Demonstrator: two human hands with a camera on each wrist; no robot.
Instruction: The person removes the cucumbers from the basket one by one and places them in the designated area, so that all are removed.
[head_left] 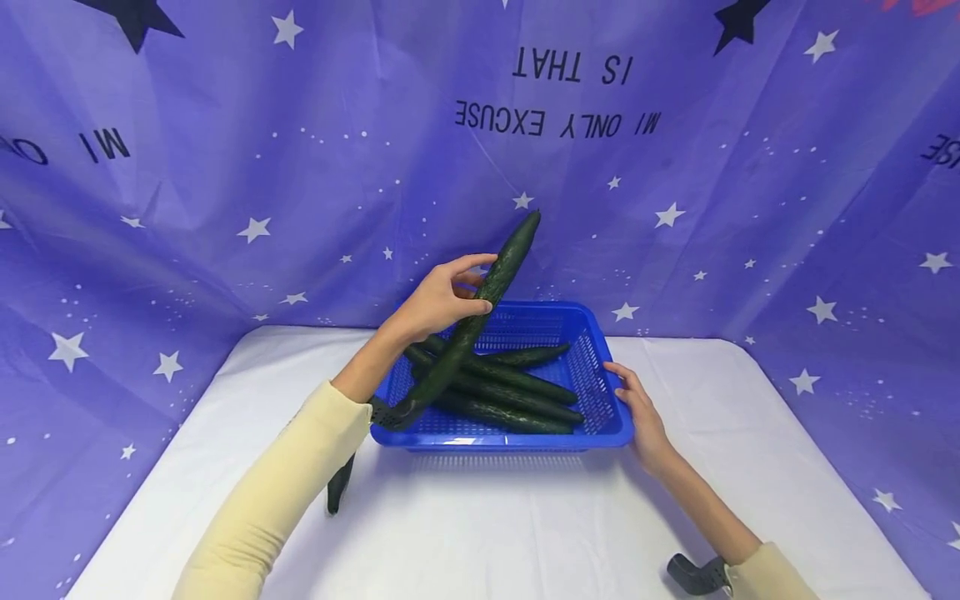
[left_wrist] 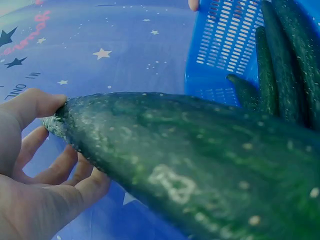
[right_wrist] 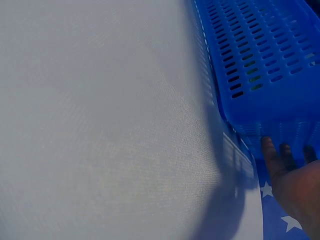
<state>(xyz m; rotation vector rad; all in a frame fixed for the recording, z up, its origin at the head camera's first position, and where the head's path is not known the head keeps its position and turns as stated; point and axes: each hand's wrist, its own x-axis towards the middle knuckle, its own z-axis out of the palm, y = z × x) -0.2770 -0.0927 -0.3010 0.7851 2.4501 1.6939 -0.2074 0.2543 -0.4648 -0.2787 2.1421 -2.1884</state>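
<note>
My left hand (head_left: 442,296) grips a long dark green cucumber (head_left: 498,279) between thumb and fingers, holding it at a slant above a blue plastic basket (head_left: 600,358). In the left wrist view this cucumber (left_wrist: 150,145) looms large, its end near the fingertips. Several other cucumbers (head_left: 517,392) lie inside the basket, partly covered by the held one. At the basket's right end, my right hand (head_left: 645,417) touches the rim. The right wrist view shows that hand's fingers (right_wrist: 272,157) extended against the basket's outer end wall.
A further cucumber (head_left: 341,487) lies on the white tablecloth (head_left: 480,525) left of the basket, partly hidden by my left sleeve (head_left: 300,467). Behind and beside the table hangs a purple cloth (head_left: 375,150) with stars and lettering. Black wrist devices (head_left: 693,575) sit at both cuffs.
</note>
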